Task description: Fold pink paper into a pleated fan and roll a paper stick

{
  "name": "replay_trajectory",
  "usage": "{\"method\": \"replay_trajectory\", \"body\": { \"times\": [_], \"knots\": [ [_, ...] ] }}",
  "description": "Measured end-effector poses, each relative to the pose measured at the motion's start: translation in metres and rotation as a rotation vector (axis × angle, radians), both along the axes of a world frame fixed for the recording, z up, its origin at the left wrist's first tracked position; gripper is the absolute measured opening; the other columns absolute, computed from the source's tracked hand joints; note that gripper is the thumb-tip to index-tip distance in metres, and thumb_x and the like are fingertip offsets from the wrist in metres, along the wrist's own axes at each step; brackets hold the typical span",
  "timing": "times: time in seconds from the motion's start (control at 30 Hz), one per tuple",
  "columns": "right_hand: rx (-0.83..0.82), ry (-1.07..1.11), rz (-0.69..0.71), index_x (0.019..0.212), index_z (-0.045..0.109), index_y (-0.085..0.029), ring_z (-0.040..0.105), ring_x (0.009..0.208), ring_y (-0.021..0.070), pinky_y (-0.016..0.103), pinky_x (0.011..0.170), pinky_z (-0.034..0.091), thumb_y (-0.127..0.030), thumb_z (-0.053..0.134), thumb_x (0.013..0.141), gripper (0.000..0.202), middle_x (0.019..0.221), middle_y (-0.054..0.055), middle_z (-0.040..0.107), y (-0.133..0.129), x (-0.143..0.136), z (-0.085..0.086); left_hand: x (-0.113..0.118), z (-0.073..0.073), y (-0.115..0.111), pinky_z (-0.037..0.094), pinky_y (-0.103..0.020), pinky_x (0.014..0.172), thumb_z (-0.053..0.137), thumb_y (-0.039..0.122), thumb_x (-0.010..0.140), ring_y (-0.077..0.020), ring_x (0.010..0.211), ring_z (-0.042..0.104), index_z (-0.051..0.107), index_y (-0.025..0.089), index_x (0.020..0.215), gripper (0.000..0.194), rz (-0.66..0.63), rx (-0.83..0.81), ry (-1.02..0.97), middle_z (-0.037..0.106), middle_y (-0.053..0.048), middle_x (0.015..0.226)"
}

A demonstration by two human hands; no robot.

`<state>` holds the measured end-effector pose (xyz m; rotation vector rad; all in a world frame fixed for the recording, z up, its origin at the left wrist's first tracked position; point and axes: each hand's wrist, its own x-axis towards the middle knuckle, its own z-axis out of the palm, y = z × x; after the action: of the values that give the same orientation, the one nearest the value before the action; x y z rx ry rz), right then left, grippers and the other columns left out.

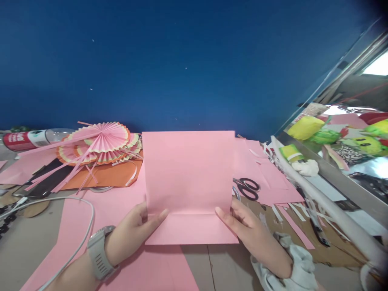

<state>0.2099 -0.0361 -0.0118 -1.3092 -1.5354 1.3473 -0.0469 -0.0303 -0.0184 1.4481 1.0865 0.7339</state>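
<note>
Where the tabletop [197, 262] runs toward its far left corner, below a blue wall [188, 60], a clear bottle [26, 140] with a red label lies on its side. Nearer, a dark flat object [52, 178] rests beside pleated pink paper fans [106, 135] with pale and orange rims; under these fans spreads orange paper [113, 176]. A white cable [91, 220] loops over the left part, across a large pink sheet [124, 206] lying on the tabletop.

Next comes the left hand [145, 222], a grey watch [100, 252] on its wrist. It is clamped on the left edge of a pink paper [189, 173], thumb on the front, fingers mostly hidden behind. This paper is held up over the middle of the tabletop, a crease running across its lower part, with both thumbs near that line. The right hand [242, 220], well apart from the left, grips the right edge likewise; a pale grey scrunched band [286, 262] circles its wrist.

Just beyond that hand lie dark-handled scissors [249, 188] and more pink sheets [269, 182]. Toward the tabletop's right edge, paper strips [298, 232] and a cutter knife [319, 234] rest on brown cardboard [273, 250], near a long white tube [327, 206].
</note>
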Motion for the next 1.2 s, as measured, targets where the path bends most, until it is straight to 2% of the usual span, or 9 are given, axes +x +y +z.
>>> {"method": "replay_trajectory", "body": {
  "times": [0.1,0.2,0.33,0.5,0.6,0.7,0.77,0.9,1.2],
  "knots": [
    [-0.147,0.142,-0.006,0.101,0.060,-0.028,0.059,0.079,0.0146,0.027,0.074,0.047,-0.035,0.050,0.082,0.022,0.096,0.001,0.063,0.002,0.006,0.002,-0.005,0.001,0.000,0.043,-0.030,0.088,0.049,0.034,0.083,-0.0204,0.096,0.057,0.061,0.020,0.101,0.026,0.022,-0.019,-0.135,0.064,-0.005,0.103],
    [-0.237,0.198,0.057,0.086,0.062,-0.025,0.053,0.057,0.0114,0.023,0.053,0.043,-0.038,0.048,0.079,0.020,0.077,-0.001,0.059,0.005,0.010,0.007,-0.009,0.003,-0.002,0.049,-0.031,0.074,0.042,0.040,0.084,-0.0209,0.083,0.059,0.063,0.018,0.086,0.030,-0.015,-0.065,-0.245,0.063,-0.007,0.091],
    [-0.123,0.098,0.115,0.080,0.058,-0.022,0.052,0.063,0.0139,0.026,0.058,0.045,-0.041,0.034,0.085,0.031,0.075,0.001,0.054,0.006,0.009,0.017,-0.009,0.002,-0.003,0.048,-0.031,0.065,0.025,0.051,0.086,-0.0182,0.070,0.054,0.056,0.019,0.076,0.046,-0.043,0.059,-0.221,0.056,-0.005,0.076],
    [0.096,-0.226,0.111,0.097,0.060,-0.024,0.054,0.097,0.0226,0.032,0.076,0.046,-0.047,0.033,0.086,0.037,0.102,0.007,0.058,0.004,0.018,0.021,-0.002,-0.004,-0.003,0.046,-0.025,0.065,0.051,0.037,0.082,-0.0140,0.071,0.055,0.052,0.021,0.098,0.023,0.051,0.203,0.238,0.060,-0.003,0.093],
    [0.220,-0.393,-0.016,0.113,0.051,-0.027,0.053,0.102,0.0218,0.032,0.080,0.045,-0.042,0.042,0.085,0.033,0.112,0.006,0.056,0.005,0.020,0.019,0.003,-0.002,-0.005,0.047,-0.025,0.068,0.048,0.033,0.084,-0.0145,0.075,0.059,0.053,0.021,0.104,0.024,0.017,0.228,0.314,0.063,-0.003,0.095],
    [0.495,-0.580,0.052,0.111,0.053,-0.027,0.047,0.109,0.0213,0.037,0.093,0.035,-0.036,0.049,0.084,0.028,0.113,0.004,0.056,0.004,0.009,0.018,0.007,0.000,-0.010,0.046,-0.024,0.074,0.046,0.029,0.086,-0.0147,0.082,0.060,0.058,0.022,0.099,0.019,-0.062,0.319,0.368,0.065,-0.001,0.093],
    [0.622,-0.688,0.188,0.106,0.056,-0.026,0.048,0.105,0.0215,0.040,0.093,0.031,-0.032,0.052,0.083,0.024,0.106,0.003,0.059,0.002,-0.002,0.016,0.011,-0.002,-0.014,0.045,-0.024,0.073,0.045,0.027,0.087,-0.0143,0.080,0.059,0.059,0.023,0.098,0.018,-0.109,0.423,0.428,0.065,-0.001,0.090],
    [0.654,-0.820,0.348,0.083,0.058,-0.019,0.050,0.076,0.0162,0.035,0.078,0.035,-0.024,0.047,0.087,0.012,0.077,0.001,0.060,-0.007,-0.025,0.006,0.018,-0.008,-0.018,0.041,-0.028,0.069,0.042,0.022,0.089,-0.0157,0.074,0.054,0.057,0.022,0.097,0.017,-0.197,0.645,0.521,0.062,-0.002,0.080],
    [0.767,-0.828,0.361,0.069,0.048,-0.018,0.042,0.067,0.0143,0.030,0.066,0.030,-0.016,0.038,0.088,0.021,0.070,0.000,0.053,-0.017,-0.036,-0.005,0.023,-0.002,-0.018,0.036,-0.031,0.069,0.041,0.018,0.089,-0.0153,0.070,0.048,0.054,0.018,0.078,0.017,-0.285,0.738,0.559,0.057,-0.002,0.071]
  ]
}}
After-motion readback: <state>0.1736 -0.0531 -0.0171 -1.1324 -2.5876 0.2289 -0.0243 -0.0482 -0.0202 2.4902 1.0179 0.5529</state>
